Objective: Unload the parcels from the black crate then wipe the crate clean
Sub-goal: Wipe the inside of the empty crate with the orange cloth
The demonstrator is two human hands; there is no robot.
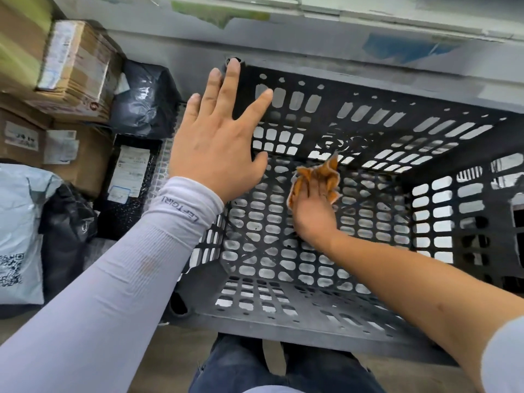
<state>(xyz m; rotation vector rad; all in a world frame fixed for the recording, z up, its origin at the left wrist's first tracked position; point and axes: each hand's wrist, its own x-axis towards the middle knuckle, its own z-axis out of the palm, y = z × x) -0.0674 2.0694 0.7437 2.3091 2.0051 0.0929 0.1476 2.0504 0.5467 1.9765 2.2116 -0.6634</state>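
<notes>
While the black crate occupied the centre of the view, its perforated interior held no parcels. At 10 o'clock from the crate's centre, the left hand was spread flat, fingers straight, holding nothing, with fingertips at the crate's far-left corner. Inside the crate, the right hand pressed an orange cloth against the perforated bottom, fingers laid over it. At 9 o'clock, outside the crate, lay cardboard boxes, black bags and a grey mailer.
</notes>
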